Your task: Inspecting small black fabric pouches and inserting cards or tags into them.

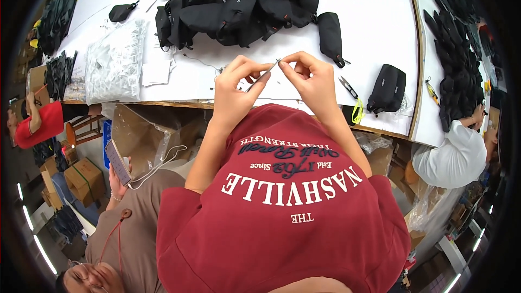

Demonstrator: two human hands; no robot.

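Above the near edge of the white table, my two hands meet almost fingertip to fingertip. My left hand (237,82) is closed on a thin, grey, pointed tool (258,80) that slants up to the right; its exact kind is too small to tell. My right hand (316,82) pinches right at the tool's tip, and what lies between its fingers is too small to make out. Beyond both hands is a heap of black zip pouches (220,15). A single black pouch (330,35) lies at the heap's right side.
A clear bag of small white pieces (114,65) sits left on the white table (374,27). Right of my hands are a cutter with a yellow cord (349,87) and a boxy black pouch (387,88). A person with a phone (118,163) is close at my left.
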